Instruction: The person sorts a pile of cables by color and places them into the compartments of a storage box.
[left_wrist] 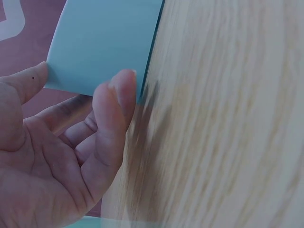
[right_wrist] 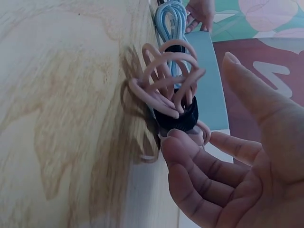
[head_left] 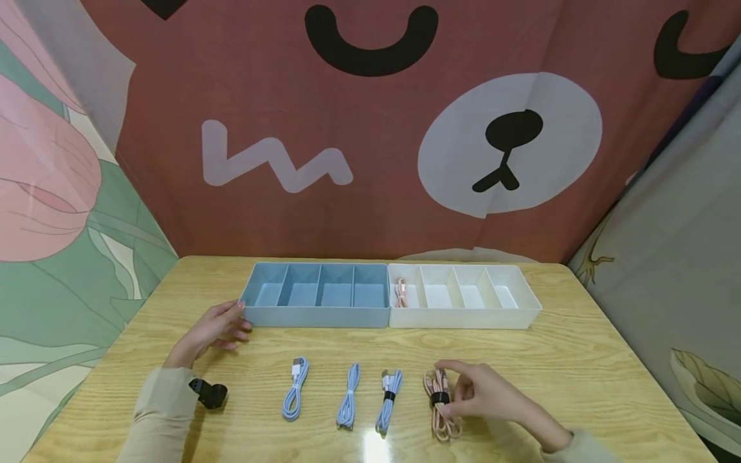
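Note:
My right hand [head_left: 483,390] is at a pink cable bundle [head_left: 441,405] bound with a black strap. In the right wrist view, its fingertips touch the bundle's side while the thumb stands apart from it. At the left end of a blue divided box [head_left: 315,317], my left hand [head_left: 217,328] has its thumb at the rim and its loosely bent fingers beside the corner. Left of the pink bundle lie three light blue cables: one with a black strap [head_left: 388,402], one in the middle [head_left: 348,397], and one farther left [head_left: 296,389].
A white divided box [head_left: 463,318] stands against the blue box's right end, with a small pink cable [head_left: 401,292] in its leftmost compartment. Both boxes are near the back edge of the wooden table [head_left: 278,444]. A patterned curtain [head_left: 278,218] hangs behind.

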A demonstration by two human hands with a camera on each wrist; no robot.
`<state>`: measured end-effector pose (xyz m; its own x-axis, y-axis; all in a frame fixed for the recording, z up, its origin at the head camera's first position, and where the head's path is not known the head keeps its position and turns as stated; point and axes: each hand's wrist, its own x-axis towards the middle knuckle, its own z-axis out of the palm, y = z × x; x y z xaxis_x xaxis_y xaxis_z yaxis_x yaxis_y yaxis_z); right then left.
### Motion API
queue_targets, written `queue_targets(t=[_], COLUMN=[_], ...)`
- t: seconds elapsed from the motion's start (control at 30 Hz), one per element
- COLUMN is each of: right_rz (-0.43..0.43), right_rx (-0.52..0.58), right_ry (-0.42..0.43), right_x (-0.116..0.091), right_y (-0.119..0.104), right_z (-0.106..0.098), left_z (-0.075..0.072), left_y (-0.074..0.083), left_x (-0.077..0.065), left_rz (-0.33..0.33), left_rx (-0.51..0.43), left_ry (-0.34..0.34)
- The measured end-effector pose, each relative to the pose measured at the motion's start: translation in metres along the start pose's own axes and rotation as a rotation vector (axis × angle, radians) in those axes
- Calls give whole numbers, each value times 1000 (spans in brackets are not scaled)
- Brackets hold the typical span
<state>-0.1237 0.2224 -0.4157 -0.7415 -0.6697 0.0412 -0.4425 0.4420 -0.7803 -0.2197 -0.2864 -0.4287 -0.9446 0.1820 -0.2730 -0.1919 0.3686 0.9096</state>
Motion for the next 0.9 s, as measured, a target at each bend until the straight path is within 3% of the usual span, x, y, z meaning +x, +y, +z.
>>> queue_targets(t=[0.6,0.9], right_rz=[78,114], right_rx=[-63,-10], right_ry=[5,-4], right_x=[4,4], right_y=[3,2], right_z=[9,13], left_z=[1,1], left_y=[0,-1], left_x=[0,0], left_rz=[10,10], left_rx=[24,23], left_ry=[14,11])
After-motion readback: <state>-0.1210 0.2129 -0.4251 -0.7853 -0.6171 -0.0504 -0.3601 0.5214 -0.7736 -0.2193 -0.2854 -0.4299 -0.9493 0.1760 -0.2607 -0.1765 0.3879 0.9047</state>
